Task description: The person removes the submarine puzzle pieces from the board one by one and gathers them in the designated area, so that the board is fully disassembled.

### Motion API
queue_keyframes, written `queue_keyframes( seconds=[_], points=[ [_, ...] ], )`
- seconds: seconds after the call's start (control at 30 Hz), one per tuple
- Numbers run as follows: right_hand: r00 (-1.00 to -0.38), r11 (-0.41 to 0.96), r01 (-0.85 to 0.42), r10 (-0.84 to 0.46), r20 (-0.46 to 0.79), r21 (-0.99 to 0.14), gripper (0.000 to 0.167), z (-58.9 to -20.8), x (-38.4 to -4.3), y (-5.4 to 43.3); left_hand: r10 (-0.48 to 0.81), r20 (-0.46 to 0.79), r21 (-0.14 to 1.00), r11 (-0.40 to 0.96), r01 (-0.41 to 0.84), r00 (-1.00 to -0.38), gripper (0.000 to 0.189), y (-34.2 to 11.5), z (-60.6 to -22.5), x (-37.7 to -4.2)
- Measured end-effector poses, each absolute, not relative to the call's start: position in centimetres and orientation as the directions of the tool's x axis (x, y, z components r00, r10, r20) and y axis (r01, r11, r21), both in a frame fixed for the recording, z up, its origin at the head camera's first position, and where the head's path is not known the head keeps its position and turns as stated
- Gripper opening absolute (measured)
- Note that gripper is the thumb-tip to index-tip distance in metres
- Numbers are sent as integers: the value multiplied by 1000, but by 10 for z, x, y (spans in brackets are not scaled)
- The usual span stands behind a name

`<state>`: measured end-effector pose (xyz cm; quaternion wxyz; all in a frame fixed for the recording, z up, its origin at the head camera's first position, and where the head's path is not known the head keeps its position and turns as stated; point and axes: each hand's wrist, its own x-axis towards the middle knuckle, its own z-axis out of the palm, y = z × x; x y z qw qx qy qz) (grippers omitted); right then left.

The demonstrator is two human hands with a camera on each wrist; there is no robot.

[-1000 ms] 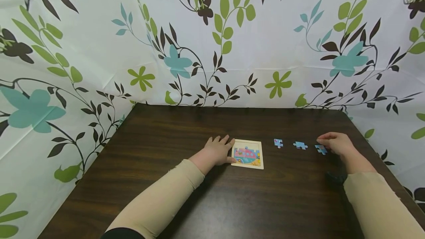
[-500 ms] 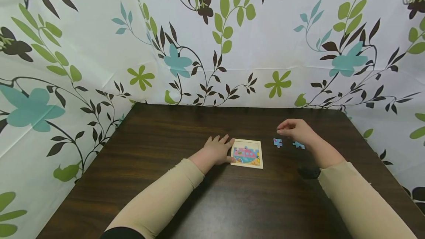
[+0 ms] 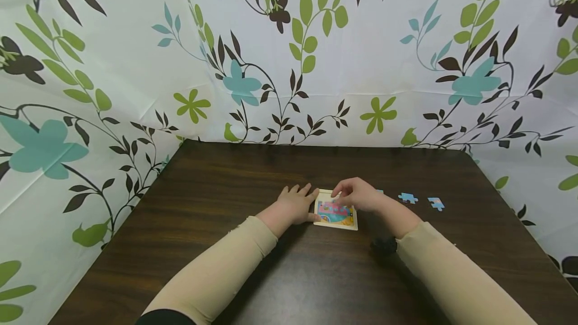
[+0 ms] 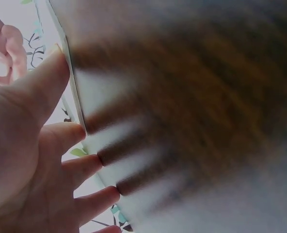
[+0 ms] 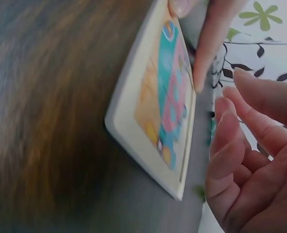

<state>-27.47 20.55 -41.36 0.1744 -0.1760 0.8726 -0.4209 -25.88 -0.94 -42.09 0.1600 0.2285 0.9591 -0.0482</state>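
A small square wooden puzzle tray point(image 3: 338, 226) lies on the dark table, partly filled with a pink, teal and yellow picture point(image 5: 165, 92). My left hand point(image 3: 294, 205) rests flat at its left side with spread fingers; in the left wrist view the thumb and fingertips meet the tray's edge point(image 4: 76, 99). Over the tray's upper right part hovers my right hand point(image 3: 358, 194). In the right wrist view its fingers are loosely bent, thumb apart from them, and nothing shows between. To the right lie jigsaw pieces: one blue piece point(image 3: 408, 198), another piece point(image 3: 436, 203), and one mostly hidden behind the right hand.
The dark wood-grain table point(image 3: 253, 164) reaches back to a white cloth point(image 3: 289, 114) printed with leaves and flowers, which also hangs at both sides. A dark band point(image 3: 384, 245) sits under the right wrist.
My right hand has left the rightmost jigsaw piece and travelled left past the others to above the tray. The pieces stay where they lay. My left hand has not moved.
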Motion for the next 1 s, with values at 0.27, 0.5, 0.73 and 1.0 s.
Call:
queue_keyframes(
  seconds=[0.27, 0.5, 0.73, 1.0],
  points=[
    [-866, 586, -191, -478, -145, -788, 19, -427, -277, 191, 428, -325, -14, 889, 457, -843, 85, -10, -424, -260],
    [-888, 620, -138, -423, -181, -773, 16, -434, -278, 185, 423, -326, -18, 891, 453, -846, 85, -10, -424, -261],
    [-901, 636, -113, -389, -191, -763, 13, -435, -277, 181, 421, -328, -16, 893, 451, -846, 85, -9, -424, -260],
    [-909, 650, -68, -354, -221, -757, 12, -433, -276, 178, 419, -329, -15, 894, 448, -846, 85, -10, -424, -260]
  ],
)
